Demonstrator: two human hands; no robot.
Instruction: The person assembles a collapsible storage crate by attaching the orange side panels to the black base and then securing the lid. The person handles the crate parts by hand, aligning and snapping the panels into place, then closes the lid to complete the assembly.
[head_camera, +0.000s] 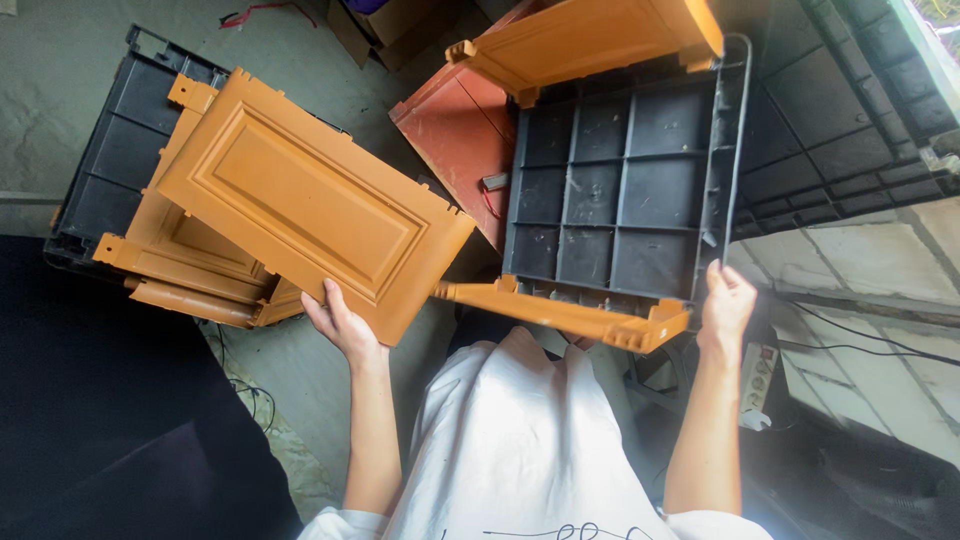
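Orange panel (310, 205) was gripped at its lower edge by left hand (340, 322); black gridded tray (610, 190) was clasped at its corner by right hand (725, 300).

A small workshop or assembly area is suggested: stacked orange moulded plastic panels (200, 255), black ribbed plastic crates (120, 150), cardboard boxes (385, 25), bare concrete floor (50, 90) w/ loose cables.

Left hand (338, 322) grips orange panel (310, 200); right hand (726, 300) grips black crate (620, 190).
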